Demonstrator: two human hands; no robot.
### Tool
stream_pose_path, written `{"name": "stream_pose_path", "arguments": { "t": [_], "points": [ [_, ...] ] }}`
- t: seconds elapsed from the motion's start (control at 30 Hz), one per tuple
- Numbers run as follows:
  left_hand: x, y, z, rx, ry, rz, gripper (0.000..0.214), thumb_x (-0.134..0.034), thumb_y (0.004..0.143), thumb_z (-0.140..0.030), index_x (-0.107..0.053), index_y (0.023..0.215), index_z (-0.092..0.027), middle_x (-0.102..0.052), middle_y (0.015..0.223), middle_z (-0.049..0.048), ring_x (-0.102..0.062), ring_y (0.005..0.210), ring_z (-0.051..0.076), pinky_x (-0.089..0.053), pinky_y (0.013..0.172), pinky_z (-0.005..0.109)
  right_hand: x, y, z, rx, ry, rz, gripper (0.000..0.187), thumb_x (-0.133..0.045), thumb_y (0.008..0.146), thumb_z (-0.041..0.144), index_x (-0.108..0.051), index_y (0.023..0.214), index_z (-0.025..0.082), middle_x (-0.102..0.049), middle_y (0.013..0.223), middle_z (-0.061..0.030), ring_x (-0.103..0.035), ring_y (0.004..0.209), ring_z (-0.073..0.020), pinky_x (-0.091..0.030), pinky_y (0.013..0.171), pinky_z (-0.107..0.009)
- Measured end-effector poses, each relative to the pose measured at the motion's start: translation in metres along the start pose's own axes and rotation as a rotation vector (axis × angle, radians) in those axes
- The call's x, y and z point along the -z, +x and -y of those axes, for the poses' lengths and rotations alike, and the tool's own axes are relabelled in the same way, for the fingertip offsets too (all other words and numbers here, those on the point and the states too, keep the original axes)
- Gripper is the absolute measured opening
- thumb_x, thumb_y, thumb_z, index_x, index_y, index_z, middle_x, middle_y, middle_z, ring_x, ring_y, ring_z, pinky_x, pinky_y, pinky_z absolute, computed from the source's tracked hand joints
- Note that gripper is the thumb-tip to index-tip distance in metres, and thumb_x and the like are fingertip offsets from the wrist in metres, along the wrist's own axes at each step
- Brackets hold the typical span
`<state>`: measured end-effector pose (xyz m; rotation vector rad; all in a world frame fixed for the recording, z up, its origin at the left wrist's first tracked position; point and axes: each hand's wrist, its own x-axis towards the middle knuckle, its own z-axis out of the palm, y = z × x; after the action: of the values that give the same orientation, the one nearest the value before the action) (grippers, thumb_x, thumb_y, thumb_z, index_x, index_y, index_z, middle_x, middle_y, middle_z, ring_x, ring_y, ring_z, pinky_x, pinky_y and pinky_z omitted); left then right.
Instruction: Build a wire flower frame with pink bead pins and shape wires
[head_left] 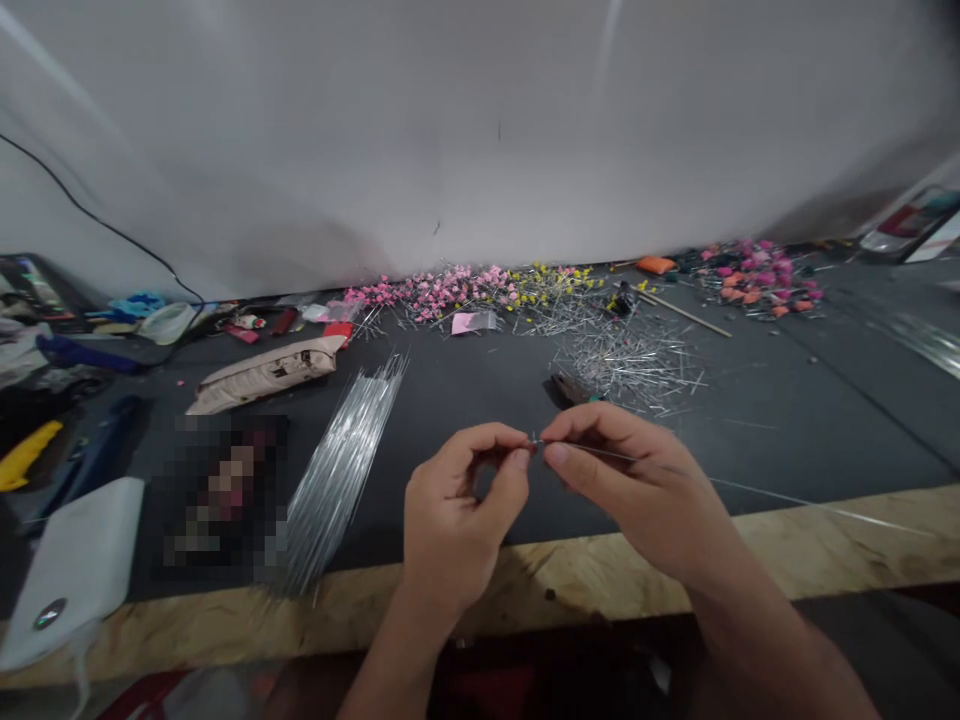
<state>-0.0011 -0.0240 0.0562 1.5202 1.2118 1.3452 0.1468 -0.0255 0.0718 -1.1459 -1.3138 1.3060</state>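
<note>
Near the table's front edge, my left hand (461, 500) and my right hand (634, 485) meet, thumb and forefinger pinched on each. A long thin metal wire (795, 494) runs from the right fingertips out past the wrist to the right. Its near end sits between both sets of fingertips, where a tiny crossing piece shows, too small to make out. Just beyond the right hand lies a dark-handled tool (568, 390), partly covered by the fingers. A heap of short cut wires (630, 355) lies behind it. Left of my left hand rests a bundle of long straight wires (337, 465).
Pink-tipped wires (442, 290) and yellow-tipped wires (555, 285) line the wall, with magenta and orange ones (761, 275) farther right. A rolled paper packet (266, 372), a white power bank (75, 570) and a yellow-handled tool (30, 455) lie left. A wooden edge (585, 580) borders the table.
</note>
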Motion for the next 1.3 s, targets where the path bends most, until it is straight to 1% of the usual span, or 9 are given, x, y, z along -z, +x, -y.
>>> {"name": "stream_pose_path", "arguments": {
  "t": [0.1,0.3,0.47,0.67,0.87,1.03,1.13,1.2,1.3],
  "points": [
    [0.002,0.0,-0.001,0.148,-0.172,0.048,0.008,-0.062,0.076,-0.019,-0.065,0.083,-0.021,-0.065,0.073,-0.0023,-0.057,0.061,0.007,-0.046,0.056,0.015,-0.001,-0.001,0.002,0.058,-0.075,0.022,0.005,-0.059,0.081,0.022,-0.062,0.083,0.024,-0.059,0.07,0.0049,-0.052,0.061,-0.006,-0.04,0.052,-0.015],
    [0.006,-0.001,0.001,0.292,-0.298,0.109,0.003,-0.062,0.074,-0.02,-0.064,0.075,-0.018,-0.058,0.063,-0.0028,-0.05,0.055,0.006,-0.041,0.052,0.015,0.003,-0.002,0.002,0.132,-0.26,0.082,0.008,-0.058,0.08,0.022,-0.064,0.085,0.023,-0.063,0.075,0.0018,-0.056,0.067,-0.0107,-0.044,0.059,-0.021],
    [0.002,-0.003,0.005,0.432,-0.349,0.275,0.004,-0.059,0.075,-0.019,-0.061,0.075,-0.016,-0.056,0.061,-0.0022,-0.049,0.054,0.007,-0.038,0.049,0.017,0.017,-0.002,0.003,0.218,-0.418,0.17,0.007,-0.058,0.079,0.02,-0.064,0.079,0.023,-0.062,0.078,-0.0002,-0.056,0.072,-0.0138,-0.044,0.065,-0.025],
    [-0.004,-0.007,0.001,0.38,-0.285,0.198,0.01,-0.062,0.076,-0.026,-0.063,0.081,-0.017,-0.058,0.065,-0.0024,-0.05,0.057,0.006,-0.04,0.054,0.017,0.016,-0.006,-0.001,0.112,-0.384,0.053,0.009,-0.055,0.082,0.029,-0.063,0.082,0.023,-0.061,0.074,0.0011,-0.054,0.066,-0.0127,-0.042,0.06,-0.024],
    [-0.002,-0.006,0.002,0.36,-0.283,0.203,0.011,-0.066,0.073,-0.027,-0.066,0.079,-0.017,-0.06,0.064,-0.0017,-0.051,0.056,0.007,-0.042,0.054,0.018,0.013,-0.012,0.0,0.181,-0.402,0.04,0.007,-0.055,0.083,0.025,-0.062,0.082,0.023,-0.06,0.076,0.0011,-0.053,0.07,-0.013,-0.042,0.063,-0.024],
    [-0.003,-0.009,-0.001,0.206,-0.11,0.082,0.008,-0.066,0.073,-0.026,-0.068,0.076,-0.019,-0.063,0.064,-0.0008,-0.052,0.056,0.01,-0.042,0.053,0.02,0.011,-0.011,-0.003,0.196,-0.406,-0.083,0.01,-0.059,0.08,0.033,-0.061,0.081,0.023,-0.062,0.087,-0.0018,-0.055,0.085,-0.018,-0.042,0.077,-0.031],
    [-0.005,-0.011,-0.003,0.126,-0.053,0.029,0.005,-0.065,0.073,-0.025,-0.069,0.075,-0.022,-0.066,0.07,-0.0003,-0.054,0.059,0.011,-0.043,0.057,0.021,0.01,-0.01,-0.007,0.269,-0.405,-0.112,0.009,-0.059,0.08,0.033,-0.061,0.082,0.025,-0.063,0.089,-0.0011,-0.055,0.094,-0.0197,-0.03,0.096,-0.04],
    [-0.005,-0.011,-0.002,0.137,-0.087,0.053,0.005,-0.067,0.072,-0.026,-0.069,0.075,-0.022,-0.066,0.072,0.0001,-0.055,0.062,0.011,-0.043,0.059,0.021,0.009,-0.01,-0.008,0.289,-0.383,-0.115,0.009,-0.055,0.082,0.032,-0.061,0.081,0.025,-0.063,0.086,-0.0004,-0.055,0.092,-0.0187,-0.026,0.098,-0.041],
    [-0.002,-0.009,0.003,0.231,-0.314,0.179,0.012,-0.066,0.073,-0.032,-0.068,0.076,-0.02,-0.065,0.072,0.002,-0.055,0.062,0.012,-0.044,0.06,0.023,0.011,-0.012,-0.007,0.184,-0.224,-0.09,0.013,-0.051,0.085,0.033,-0.059,0.078,0.024,-0.059,0.079,-0.0013,-0.053,0.08,-0.0171,-0.039,0.078,-0.033]
  ]
}}
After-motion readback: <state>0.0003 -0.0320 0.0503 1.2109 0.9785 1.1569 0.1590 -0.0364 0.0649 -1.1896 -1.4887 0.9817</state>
